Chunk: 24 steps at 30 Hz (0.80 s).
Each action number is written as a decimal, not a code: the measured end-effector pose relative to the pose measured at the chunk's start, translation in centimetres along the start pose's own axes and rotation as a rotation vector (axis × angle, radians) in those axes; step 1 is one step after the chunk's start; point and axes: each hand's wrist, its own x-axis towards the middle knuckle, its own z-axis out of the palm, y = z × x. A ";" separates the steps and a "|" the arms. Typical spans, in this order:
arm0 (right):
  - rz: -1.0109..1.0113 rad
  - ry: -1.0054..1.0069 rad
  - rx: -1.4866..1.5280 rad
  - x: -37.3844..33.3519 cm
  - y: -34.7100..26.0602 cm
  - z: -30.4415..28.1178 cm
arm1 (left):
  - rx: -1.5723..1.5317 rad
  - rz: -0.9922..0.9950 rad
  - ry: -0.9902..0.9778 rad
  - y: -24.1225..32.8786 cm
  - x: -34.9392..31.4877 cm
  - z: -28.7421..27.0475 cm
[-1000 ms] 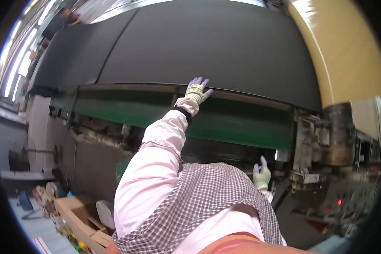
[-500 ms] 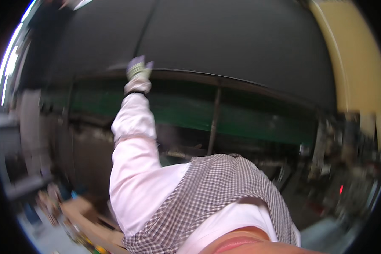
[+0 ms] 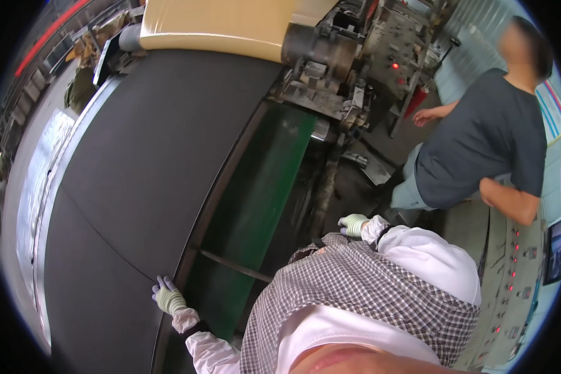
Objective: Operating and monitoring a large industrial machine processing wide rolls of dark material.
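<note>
My left hand point(image 3: 169, 297), in a pale striped glove with greyish fingertips, lies on the near edge of a wide black sheet point(image 3: 149, 162). Its fingers are spread and hold nothing. A thin dark seam line point(image 3: 109, 240) crosses the sheet and ends by those fingertips. My right hand point(image 3: 354, 225), gloved the same way, hangs at my right side, away from the sheet. Its fingers look loosely apart, with nothing visible in them.
A tan roll point(image 3: 215, 28) and machine parts point(image 3: 321, 75) stand at the sheet's far end. Below its edge runs a green belt point(image 3: 243, 218) with a crossbar. Another person point(image 3: 474, 137) stands at right, beside a control panel point(image 3: 508, 274) with red lights.
My view has swung round to the right, bringing the other person, the control panel and my right hand into sight. My left hand stays at the sheet's edge by the seam.
</note>
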 end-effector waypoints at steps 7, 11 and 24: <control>0.183 0.014 0.135 -2.2 4.9 2.8 | -0.020 0.207 -0.012 9.8 1.0 -1.9; 0.263 0.013 0.208 -2.9 7.0 4.0 | -0.066 0.212 -0.021 15.6 2.1 -2.4; 0.180 -0.068 0.275 -0.1 19.7 9.8 | -0.103 -0.416 0.053 1.3 1.4 1.1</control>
